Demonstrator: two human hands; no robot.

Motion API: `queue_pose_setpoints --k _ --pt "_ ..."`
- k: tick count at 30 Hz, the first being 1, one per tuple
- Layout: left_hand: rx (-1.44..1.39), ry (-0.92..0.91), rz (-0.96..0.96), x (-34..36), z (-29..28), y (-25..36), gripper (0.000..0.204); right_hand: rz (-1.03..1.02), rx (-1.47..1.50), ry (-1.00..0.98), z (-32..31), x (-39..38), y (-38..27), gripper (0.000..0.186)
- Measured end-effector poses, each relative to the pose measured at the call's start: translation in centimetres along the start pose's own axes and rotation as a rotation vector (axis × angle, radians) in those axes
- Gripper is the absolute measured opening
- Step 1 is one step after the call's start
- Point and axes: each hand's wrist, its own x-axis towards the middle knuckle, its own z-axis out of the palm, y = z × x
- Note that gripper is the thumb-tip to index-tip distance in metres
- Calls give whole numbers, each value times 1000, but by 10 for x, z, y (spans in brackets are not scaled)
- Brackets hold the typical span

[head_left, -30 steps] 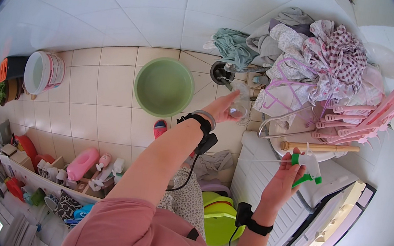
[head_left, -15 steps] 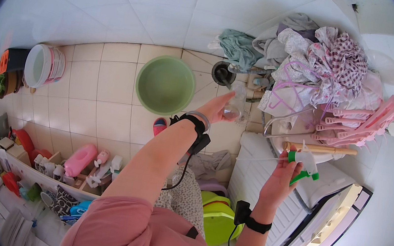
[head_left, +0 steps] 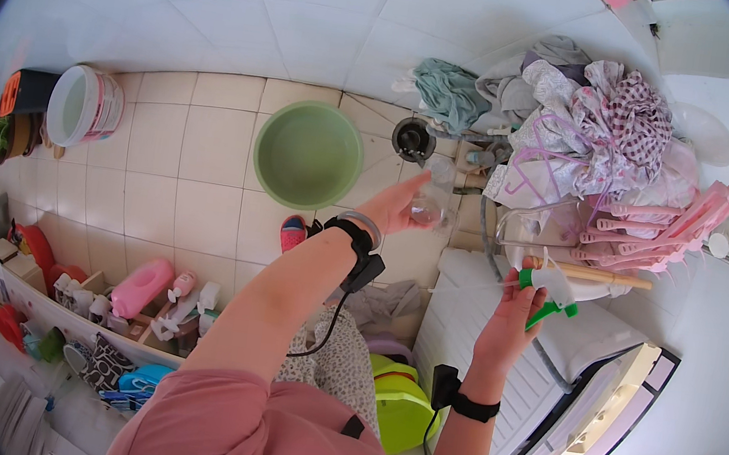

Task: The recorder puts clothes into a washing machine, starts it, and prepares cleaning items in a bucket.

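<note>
My left hand is wrapped round a clear, see-through plastic bottle, held out over the tiled floor to the right of a green basin. How much is in the bottle, I cannot make out. In my right hand is a white spray head with a green collar and green trigger. Its thin dip tube points left toward the bottle's side, apart from it. Both wrists wear black bands with small boxes and cables.
Clothes are heaped at the far right beside pink hangers. A ribbed white appliance stands under my right hand. A white bucket is at the left. A shelf holds a pink bottle. Near my legs sits a lime-green tub.
My right hand and the spray head have shifted slightly left and tilted a little. The left hand keeps its hold on the bottle, and the view has turned slightly.
</note>
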Motion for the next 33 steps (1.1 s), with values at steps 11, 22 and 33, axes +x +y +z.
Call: queue_pose_setpoints --k 11,22,33 --pt "-542 -267 102 40 40 1 44 32 -84 29 -21 -13 10 32" --pt "-474 -366 25 32 45 7 46 36 -96 -26 -17 -10 10 36" --pt "-82 -240 61 -25 -16 1 44 60 -72 -92 8 -10 8 40"
